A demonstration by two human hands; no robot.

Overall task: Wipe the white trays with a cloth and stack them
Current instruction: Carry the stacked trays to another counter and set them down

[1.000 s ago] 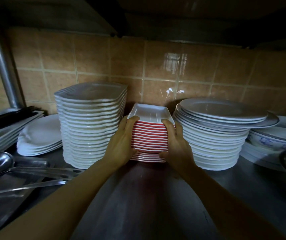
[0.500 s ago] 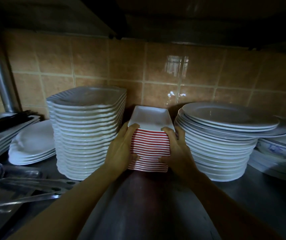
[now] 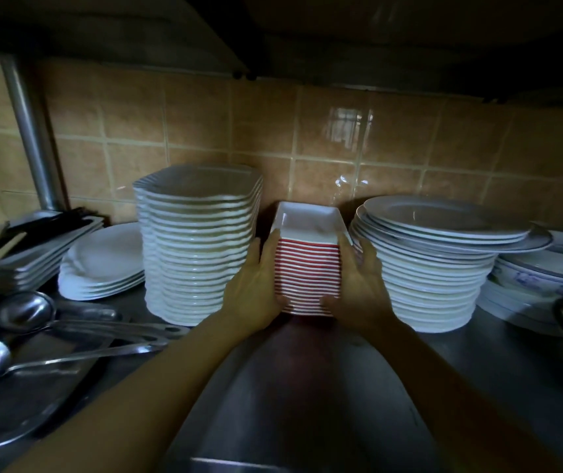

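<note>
Gripping stack of red-and-white trays [image 3: 307, 274] from both sides: left hand [image 3: 256, 291] with fingers curled along the left wall and thumb hooked at the lower front edge, right hand [image 3: 358, 291] mirroring on the right wall. Stack sitting on the steel shelf [image 3: 307, 387], between the tall pile of square white plates [image 3: 198, 247] and the pile of round plates [image 3: 433, 264].

Compared with a second back: thumbs now sliding lower, from the top rim down toward the base of the stack; stack itself sitting in the same slot, bottom edge seemingly still on the shelf, though too dim to be sure. Reading this as setting up to lift or draw the whole stack out, i.e. fetching trays before any wiping; no cloth in view.

Edges and room: knuckles of both hands lying just beside the neighbouring piles, near touching on the left. Tiled wall [image 3: 307, 148] close behind, dark shelf underside [image 3: 341, 35] overhead. Open path lying only toward the body, over bare steel. Ladles [image 3: 24, 312] lying well off to the left.
</note>
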